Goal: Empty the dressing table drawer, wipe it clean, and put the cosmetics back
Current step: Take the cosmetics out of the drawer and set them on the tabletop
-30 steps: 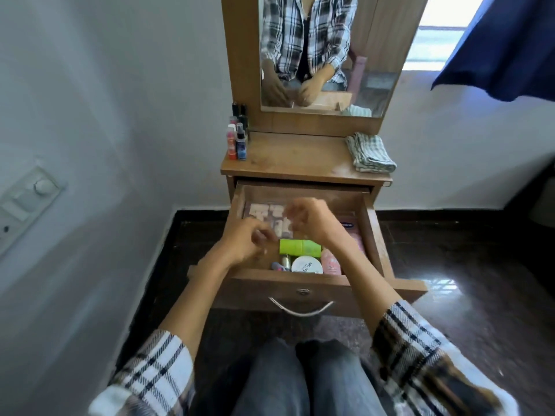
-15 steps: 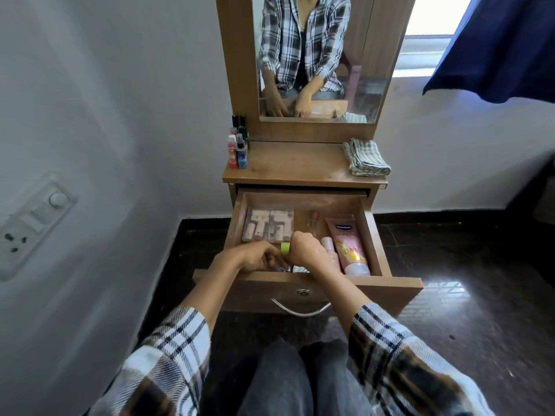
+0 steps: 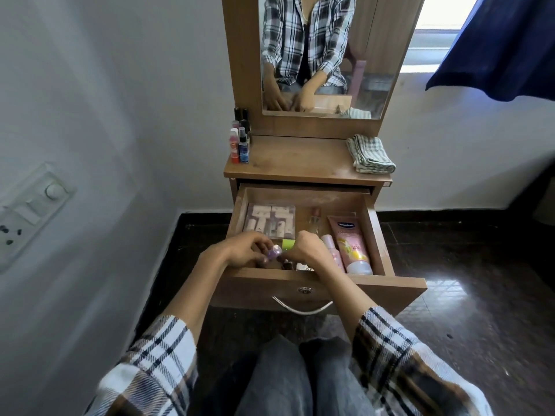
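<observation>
Head view: both hands are working in the front-left part of the open drawer [image 3: 303, 285], emptying phase, most cosmetics not yet out. Left hand [image 3: 240, 253] is pinching a small lilac container [image 3: 274, 252] between thumb and curled fingers [image 3: 262, 242], lifted just above the drawer floor. Right hand [image 3: 304, 250] is curling down over the small items at the front edge; can't tell what its fingers are gripping, they're hidden under the hand. A green tube [image 3: 288, 244] is lying between the two hands, touching or just behind the fingertips. To do this step well, I'd say: be taking small loose items out first, one per hand, lifting straight up to clear the drawer front, and be parking them on the bench [image 3: 300, 163], where a cluster of bottles [image 3: 240, 144] is standing at the left and a folded cloth [image 3: 371, 153] is lying at the right, ready for wiping. Waiting in the drawer: palette box [image 3: 268, 220] back left, glass vial [image 3: 313, 220] centre, pink bottle [image 3: 330, 249] just right of the right hand, Vaseline tube [image 3: 351, 243] along the right wall.
</observation>
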Demonstrator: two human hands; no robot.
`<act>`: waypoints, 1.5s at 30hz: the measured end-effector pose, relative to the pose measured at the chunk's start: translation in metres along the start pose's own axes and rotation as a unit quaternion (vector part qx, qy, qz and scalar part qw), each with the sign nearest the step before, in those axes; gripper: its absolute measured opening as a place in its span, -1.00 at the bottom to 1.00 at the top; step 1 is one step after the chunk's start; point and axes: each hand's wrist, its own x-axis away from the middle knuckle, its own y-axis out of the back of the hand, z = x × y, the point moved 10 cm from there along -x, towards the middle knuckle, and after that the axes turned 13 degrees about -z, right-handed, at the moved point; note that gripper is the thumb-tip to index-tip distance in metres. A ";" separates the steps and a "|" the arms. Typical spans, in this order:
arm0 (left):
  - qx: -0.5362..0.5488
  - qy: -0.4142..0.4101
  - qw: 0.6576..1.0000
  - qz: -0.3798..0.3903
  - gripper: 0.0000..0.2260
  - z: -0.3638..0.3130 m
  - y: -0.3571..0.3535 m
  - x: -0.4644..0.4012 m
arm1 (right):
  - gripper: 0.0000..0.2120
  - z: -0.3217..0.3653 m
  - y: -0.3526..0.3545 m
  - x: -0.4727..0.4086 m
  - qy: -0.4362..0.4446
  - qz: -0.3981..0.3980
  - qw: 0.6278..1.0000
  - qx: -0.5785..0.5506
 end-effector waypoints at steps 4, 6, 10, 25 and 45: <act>0.128 -0.003 0.989 -0.075 -0.81 -0.006 0.034 0.013 | -0.75 0.007 0.019 0.005 -0.026 0.046 0.992 -0.113; 0.198 0.008 0.974 -0.111 -0.80 -0.007 0.049 0.020 | -0.66 0.018 0.028 0.009 -0.037 0.076 0.975 -0.207; 0.290 0.032 0.944 -0.153 -0.80 -0.010 0.066 0.030 | -0.66 0.048 0.047 0.013 0.002 0.084 0.949 -0.305; 0.252 -0.047 0.835 -0.487 -0.93 -0.003 0.173 -0.022 | -0.89 0.141 0.079 -0.056 0.124 -0.135 0.889 -0.420; 0.135 -0.049 0.786 -0.601 -0.86 0.006 0.175 -0.059 | -0.85 0.149 0.062 -0.091 0.132 -0.270 0.874 -0.382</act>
